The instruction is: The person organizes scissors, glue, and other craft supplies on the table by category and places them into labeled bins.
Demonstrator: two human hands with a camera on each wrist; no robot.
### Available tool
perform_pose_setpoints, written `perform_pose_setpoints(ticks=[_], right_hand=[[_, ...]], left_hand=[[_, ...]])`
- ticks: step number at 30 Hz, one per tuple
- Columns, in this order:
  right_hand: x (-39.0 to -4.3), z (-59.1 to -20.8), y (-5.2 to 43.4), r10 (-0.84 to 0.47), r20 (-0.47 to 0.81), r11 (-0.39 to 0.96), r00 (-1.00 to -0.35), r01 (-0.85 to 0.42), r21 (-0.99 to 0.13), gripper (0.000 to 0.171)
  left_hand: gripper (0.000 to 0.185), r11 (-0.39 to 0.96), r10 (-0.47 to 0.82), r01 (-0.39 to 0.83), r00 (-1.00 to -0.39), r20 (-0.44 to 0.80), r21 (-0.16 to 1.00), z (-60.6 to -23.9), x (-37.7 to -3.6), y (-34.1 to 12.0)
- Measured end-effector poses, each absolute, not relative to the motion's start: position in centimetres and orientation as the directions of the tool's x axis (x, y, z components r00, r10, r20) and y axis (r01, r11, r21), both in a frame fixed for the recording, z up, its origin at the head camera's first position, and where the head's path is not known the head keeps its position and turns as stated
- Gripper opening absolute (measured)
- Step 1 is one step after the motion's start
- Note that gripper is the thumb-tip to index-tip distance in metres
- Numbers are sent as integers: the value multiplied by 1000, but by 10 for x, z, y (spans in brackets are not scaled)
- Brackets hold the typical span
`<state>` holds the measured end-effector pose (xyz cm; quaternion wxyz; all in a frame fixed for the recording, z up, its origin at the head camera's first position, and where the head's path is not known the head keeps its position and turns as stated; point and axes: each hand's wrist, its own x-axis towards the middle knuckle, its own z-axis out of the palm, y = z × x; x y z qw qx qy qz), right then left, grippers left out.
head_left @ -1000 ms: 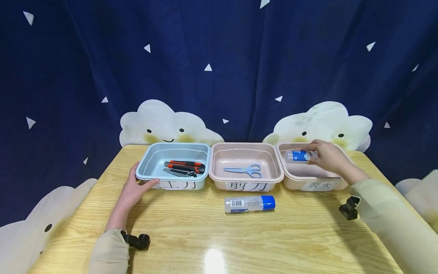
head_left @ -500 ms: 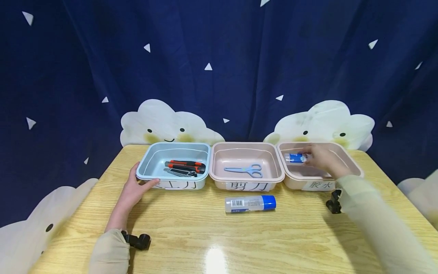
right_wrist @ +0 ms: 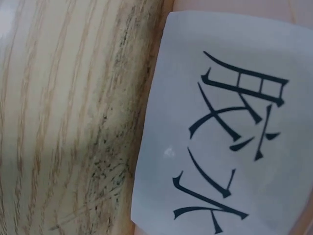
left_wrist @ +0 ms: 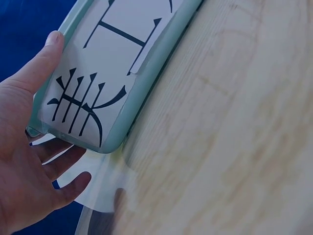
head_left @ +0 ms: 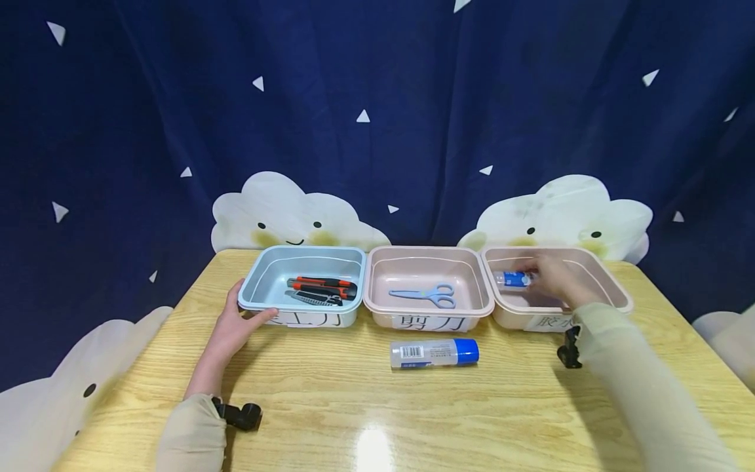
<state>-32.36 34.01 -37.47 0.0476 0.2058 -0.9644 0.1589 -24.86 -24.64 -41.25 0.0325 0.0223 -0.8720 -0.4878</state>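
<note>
Item: glue stick (head_left: 434, 353), lying on the table (head_left: 330, 406) before the bins, untouched. Item: my left hand (head_left: 234, 326), fingers relaxed, steadying the blue bin (head_left: 253, 303) at its near corner. Item: small glue bottle (head_left: 510, 279), lowered from above the rim into the right pink bin (head_left: 613, 295) within the last second; sorting nearly done. My right hand (head_left: 551, 280) curls round it, wrist over the front rim

Small clear glue bottle (head_left: 510, 280), blue label, on its side inside right pink bin (head_left: 613, 292).

Three bins (head_left: 427, 308) side by side, scissors (head_left: 423, 295) in the middle one, glue stick (head_left: 434, 353) in front.
</note>
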Motion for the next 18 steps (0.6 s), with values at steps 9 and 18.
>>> perform_pose_setpoints(ticks=[9,18], right_hand=[[-324,-379,344,-349,158,869,-924,-382,-314,42],[-321,-364,342,-303,36,899,-952,-299,-319,47]], left_hand=[[103,520,-63,12,-997,52,854,-413,-249,-246],[104,517,-62,10,-997,49,856,-412,-249,-246]])
